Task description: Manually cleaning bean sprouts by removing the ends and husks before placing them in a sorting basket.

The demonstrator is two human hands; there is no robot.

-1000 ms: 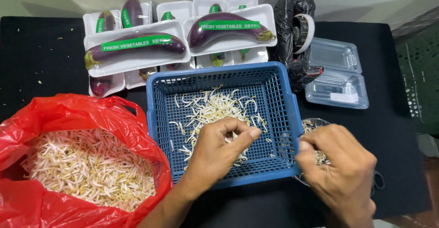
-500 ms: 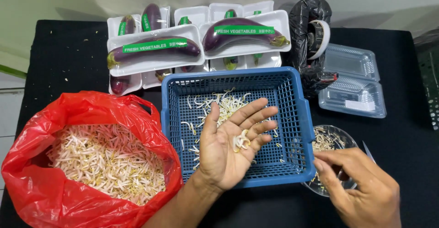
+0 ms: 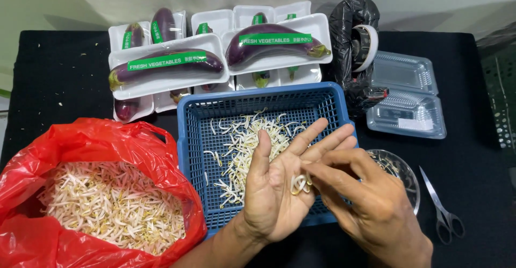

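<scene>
The left hand (image 3: pixel 279 187) lies open, palm up, at frame centre over the blue basket (image 3: pixel 189 139), cradling a few bean sprouts (image 3: pixel 300 183). The right hand (image 3: pixel 371 203) pinches at them with its fingertips. Best keep the palm level and pick one sprout at a time, so none drop.

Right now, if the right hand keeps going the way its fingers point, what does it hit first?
The bean sprouts lying in the open left hand; the right hand fingertips look at or nearly on them, though depth is hard to judge.
</scene>
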